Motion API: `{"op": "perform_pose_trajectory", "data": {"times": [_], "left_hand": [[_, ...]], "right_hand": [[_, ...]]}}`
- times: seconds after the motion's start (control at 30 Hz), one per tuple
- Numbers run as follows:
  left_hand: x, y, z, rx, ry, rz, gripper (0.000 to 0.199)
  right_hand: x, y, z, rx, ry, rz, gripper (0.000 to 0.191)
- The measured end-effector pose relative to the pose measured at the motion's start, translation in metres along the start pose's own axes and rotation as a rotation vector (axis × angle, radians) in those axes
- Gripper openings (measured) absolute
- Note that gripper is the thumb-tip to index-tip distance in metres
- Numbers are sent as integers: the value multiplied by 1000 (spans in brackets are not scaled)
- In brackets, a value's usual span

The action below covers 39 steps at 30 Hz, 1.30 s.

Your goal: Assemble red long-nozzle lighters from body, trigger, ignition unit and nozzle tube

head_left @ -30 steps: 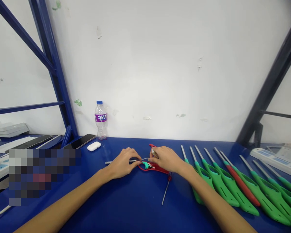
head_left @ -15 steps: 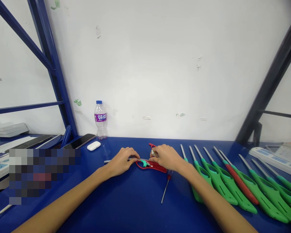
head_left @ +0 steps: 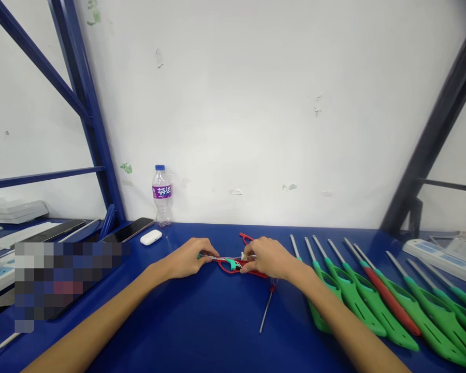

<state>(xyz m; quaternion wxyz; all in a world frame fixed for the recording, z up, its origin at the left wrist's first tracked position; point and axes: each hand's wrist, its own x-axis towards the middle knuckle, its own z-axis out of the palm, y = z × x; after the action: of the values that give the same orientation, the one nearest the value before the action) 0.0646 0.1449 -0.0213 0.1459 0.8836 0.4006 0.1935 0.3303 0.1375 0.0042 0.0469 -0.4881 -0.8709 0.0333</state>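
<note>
Blue tabletop [head_left: 202,326] opens at six o'clock, a screwdriver [head_left: 267,306] at five. At centre, my left grip [head_left: 190,259] pinches a metal rod [head_left: 213,257] by the open red casing [head_left: 259,274]; my right grip [head_left: 270,257] grasps a small pale part [head_left: 244,256] over it. Green lighters [head_left: 390,321] crowd three o'clock. At ten, a bottle [head_left: 162,208] labelled "芬达" stands near the far edge [head_left: 205,224].

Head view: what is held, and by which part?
Left hand pinches a slim silvery piece at the left end of the red plastic casing; right hand: cannot tell.
</note>
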Motion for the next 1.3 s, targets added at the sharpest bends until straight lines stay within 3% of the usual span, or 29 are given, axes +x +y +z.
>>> {"op": "perform_pose_trajectory", "data": {"times": [0.37,0.6,1.3], "left_hand": [[2,-5,4,-42,28,-3,27],[6,-8,6,-144,77,-47,13],[3,2,2,-127,76,-43,21]], "right_hand": [[3,3,4,43,22,-7,31],[3,4,5,34,25,-26,31],[2,0,2,53,-6,9,30]]}}
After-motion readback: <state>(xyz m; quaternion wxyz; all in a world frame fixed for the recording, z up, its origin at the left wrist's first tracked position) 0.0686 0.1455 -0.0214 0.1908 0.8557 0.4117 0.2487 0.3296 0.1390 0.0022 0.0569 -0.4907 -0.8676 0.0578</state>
